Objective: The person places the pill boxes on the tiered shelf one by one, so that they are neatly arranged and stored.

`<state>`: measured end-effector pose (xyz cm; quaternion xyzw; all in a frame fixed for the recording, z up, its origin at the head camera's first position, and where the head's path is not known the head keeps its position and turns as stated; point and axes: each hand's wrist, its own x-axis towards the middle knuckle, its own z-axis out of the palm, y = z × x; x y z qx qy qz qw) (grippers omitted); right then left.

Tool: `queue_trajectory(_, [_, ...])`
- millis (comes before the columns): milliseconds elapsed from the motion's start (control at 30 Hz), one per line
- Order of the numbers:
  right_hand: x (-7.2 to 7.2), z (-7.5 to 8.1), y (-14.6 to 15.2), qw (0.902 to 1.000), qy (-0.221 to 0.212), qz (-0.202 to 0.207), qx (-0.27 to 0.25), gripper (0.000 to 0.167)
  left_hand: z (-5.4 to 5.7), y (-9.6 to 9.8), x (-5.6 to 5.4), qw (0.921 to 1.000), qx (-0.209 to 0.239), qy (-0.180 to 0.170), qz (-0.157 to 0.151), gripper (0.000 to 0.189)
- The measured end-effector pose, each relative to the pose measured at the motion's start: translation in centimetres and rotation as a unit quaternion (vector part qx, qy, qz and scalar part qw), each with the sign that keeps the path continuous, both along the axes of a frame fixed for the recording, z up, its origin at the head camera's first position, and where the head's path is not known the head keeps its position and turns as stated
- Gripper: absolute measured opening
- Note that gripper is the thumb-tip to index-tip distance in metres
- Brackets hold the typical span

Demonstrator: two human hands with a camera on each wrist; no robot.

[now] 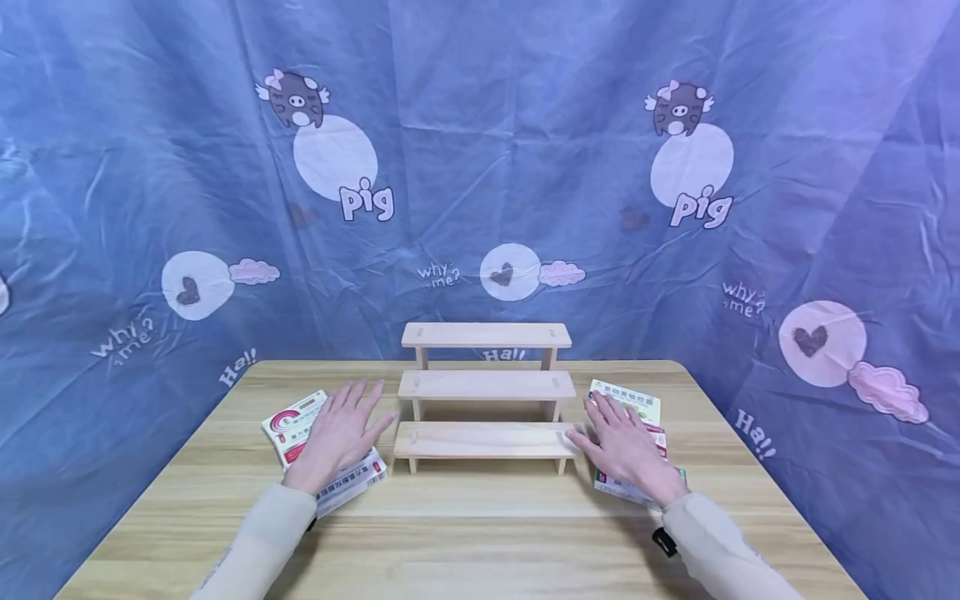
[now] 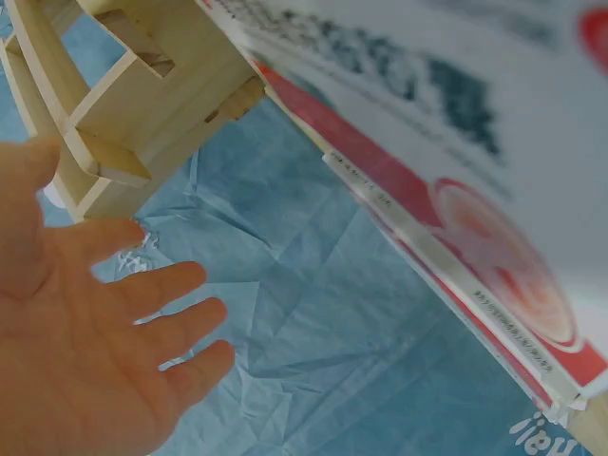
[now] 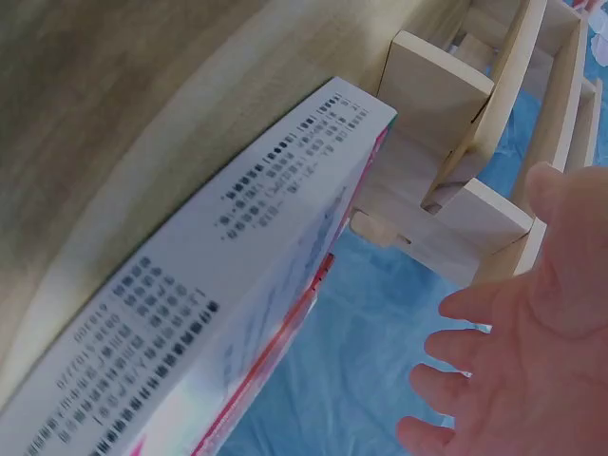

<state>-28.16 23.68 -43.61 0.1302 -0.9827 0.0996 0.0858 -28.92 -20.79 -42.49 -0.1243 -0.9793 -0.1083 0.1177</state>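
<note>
My left hand (image 1: 337, 433), fingers spread, hovers above several printed medicine boxes (image 1: 351, 482) on the left of the table. In the left wrist view its palm (image 2: 85, 342) holds nothing, and a red-and-white box (image 2: 408, 142) fills the right side. My right hand (image 1: 624, 446) reaches over another group of medicine boxes (image 1: 637, 402) with its fingers extended. The right wrist view shows that palm (image 3: 551, 351) bare, beside a white box (image 3: 218, 256) with fine print. Between the hands stands a three-step wooden rack (image 1: 486, 385). The hands partly cover both box groups.
The wood-grain table (image 1: 480, 550) extends toward me in front of the rack. A blue curtain (image 1: 480, 167) with pig and cloud prints hangs behind and along both sides. Dark straps show under the sleeves, one near the right cuff (image 1: 664, 542).
</note>
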Motion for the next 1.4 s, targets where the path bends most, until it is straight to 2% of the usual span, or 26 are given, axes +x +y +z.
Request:
queue_trajectory(133, [-0.2, -0.2, 0.1, 0.9994, 0.032, 0.007, -0.015, 0.074, 0.0, 0.0, -0.3, 0.9997, 0.008, 0.021, -0.005, 0.066])
queue_trajectory(267, [-0.4, -0.3, -0.1, 0.997, 0.045, 0.014, -0.062, 0.069, 0.3, 0.0, -0.3, 0.9993, 0.027, 0.025, -0.001, 0.065])
queue_trajectory(400, [-0.4, 0.0, -0.2, 0.9904, 0.035, 0.009, -0.134, 0.061, 0.8, -0.3, -0.2, 0.9978, 0.066, 0.002, 0.002, 0.062])
queue_trajectory(533, [-0.3, 0.3, -0.3, 0.9782, 0.002, 0.003, -0.207, 0.048, 1.3, -1.1, 0.1, 0.9891, 0.143, -0.034, -0.01, 0.055])
queue_trajectory(633, [-0.2, 0.5, -0.4, 0.9574, -0.062, -0.009, -0.282, 0.042, 1.4, -2.1, 0.3, 0.978, 0.199, -0.058, -0.028, 0.05])
queue_trajectory(733, [-0.2, 0.5, -0.5, 0.925, -0.128, -0.015, -0.357, 0.042, 1.2, -3.1, 0.5, 0.968, 0.235, -0.077, -0.042, 0.046])
queue_trajectory(800, [-0.3, 0.4, -0.6, 0.9059, -0.157, -0.014, -0.393, 0.042, 1.0, -3.8, 0.6, 0.9614, 0.253, -0.092, -0.056, 0.043])
queue_trajectory(967, [-0.4, 0.0, -0.2, 0.8782, -0.183, -0.016, -0.442, 0.047, 0.7, -5.4, 0.9, 0.9436, 0.289, -0.138, -0.085, 0.039])
queue_trajectory(1133, [-0.6, -0.7, 0.2, 0.8432, -0.222, -0.002, -0.49, 0.05, 0.2, -6.9, 1.4, 0.9274, 0.311, -0.172, -0.117, 0.046])
queue_trajectory(1300, [-0.8, -1.3, 0.3, 0.8298, -0.247, 0.006, -0.5, 0.049, -0.4, -8.4, 2.0, 0.9216, 0.301, -0.193, -0.151, 0.053])
queue_trajectory(1400, [-0.8, -1.5, 0.3, 0.8222, -0.263, 0.028, -0.504, 0.052, -0.7, -9.3, 2.3, 0.9258, 0.275, -0.205, -0.16, 0.056])
